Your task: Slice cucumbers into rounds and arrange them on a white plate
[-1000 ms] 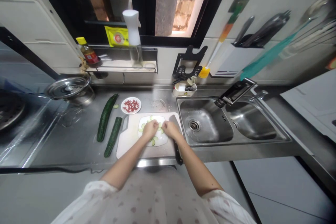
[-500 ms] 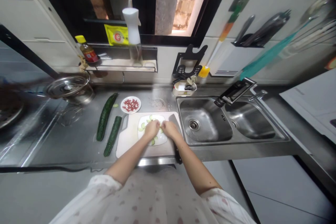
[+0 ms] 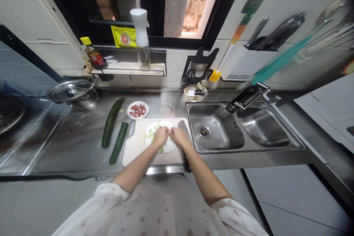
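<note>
Over a white plate (image 3: 166,149) my left hand (image 3: 160,135) and my right hand (image 3: 177,135) meet almost fingertip to fingertip. The fingers of both are pinched, with a pale green bit of cucumber slice showing between them; its outline is too small to see well. Several green-edged cucumber slices (image 3: 151,132) lie spread on this plate. Beneath it is a white cutting board (image 3: 135,151). A knife (image 3: 182,125) lies along the board's right side, partly hidden by my right forearm. Left of the board rest a whole cucumber (image 3: 110,125) and a shorter cut cucumber (image 3: 118,143).
Behind the board stands a small plate of chopped red pieces (image 3: 137,110). A double steel sink (image 3: 218,149) is on the right, a lidded pot (image 3: 74,94) at the back left. Above, a wall shelf (image 3: 124,70) carries a sauce bottle (image 3: 94,55) and a spray bottle (image 3: 141,37).
My two hands stay pinched together over the plate, with only a slight shift of the fingers. The cucumbers, board and plates have not moved.
</note>
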Demonstrator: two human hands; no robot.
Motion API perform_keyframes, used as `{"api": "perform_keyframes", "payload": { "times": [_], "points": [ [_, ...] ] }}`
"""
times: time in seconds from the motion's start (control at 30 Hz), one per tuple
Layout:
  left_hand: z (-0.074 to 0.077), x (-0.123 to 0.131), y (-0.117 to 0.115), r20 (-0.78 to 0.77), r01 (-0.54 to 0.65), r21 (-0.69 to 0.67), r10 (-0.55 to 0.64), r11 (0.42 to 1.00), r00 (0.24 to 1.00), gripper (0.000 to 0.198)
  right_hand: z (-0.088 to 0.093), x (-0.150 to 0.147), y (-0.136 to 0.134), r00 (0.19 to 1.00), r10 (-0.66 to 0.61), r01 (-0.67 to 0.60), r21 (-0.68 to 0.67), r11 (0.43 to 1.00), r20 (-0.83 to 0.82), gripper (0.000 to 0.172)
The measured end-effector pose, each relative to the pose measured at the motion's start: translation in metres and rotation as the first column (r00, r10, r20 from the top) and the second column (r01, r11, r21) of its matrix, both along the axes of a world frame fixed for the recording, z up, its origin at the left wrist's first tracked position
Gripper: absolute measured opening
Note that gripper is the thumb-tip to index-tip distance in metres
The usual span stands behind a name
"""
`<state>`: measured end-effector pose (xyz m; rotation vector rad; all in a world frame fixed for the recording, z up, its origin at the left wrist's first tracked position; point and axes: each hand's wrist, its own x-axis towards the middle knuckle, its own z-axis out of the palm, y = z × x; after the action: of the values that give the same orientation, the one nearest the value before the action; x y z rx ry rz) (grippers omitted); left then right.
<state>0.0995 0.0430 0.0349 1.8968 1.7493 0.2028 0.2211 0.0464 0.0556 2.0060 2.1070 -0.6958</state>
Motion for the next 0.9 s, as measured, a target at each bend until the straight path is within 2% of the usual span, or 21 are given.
{"api": "perform_keyframes", "payload": {
  "times": [0.4,0.57,0.7,0.8,0.9],
  "points": [
    [0.002,0.001,0.001,-0.032,0.013,-0.004,-0.013,1.0,0.999,0.027,0.003,-0.003,-0.001,1.0,0.003,-0.003,0.008,1.0,0.016,0.027],
    [0.002,0.002,-0.001,-0.005,0.007,0.025,-0.006,1.0,1.0,0.029,0.005,-0.004,-0.002,1.0,-0.001,0.001,-0.004,1.0,0.005,0.027],
    [0.002,-0.001,0.003,0.035,-0.035,0.018,0.034,0.999,0.999,0.024,0.008,-0.003,-0.002,1.0,-0.014,0.014,0.025,1.0,-0.018,0.025],
    [0.007,-0.016,0.02,0.127,-0.096,-0.039,0.1,0.995,0.987,0.019,0.012,-0.002,-0.001,0.999,-0.037,0.039,0.046,0.998,-0.034,0.024],
    [0.018,-0.05,0.046,0.32,-0.088,-0.171,0.14,0.981,0.937,0.025,0.016,-0.001,-0.001,0.997,-0.055,0.059,0.064,0.996,-0.055,0.025]
  ]
}}
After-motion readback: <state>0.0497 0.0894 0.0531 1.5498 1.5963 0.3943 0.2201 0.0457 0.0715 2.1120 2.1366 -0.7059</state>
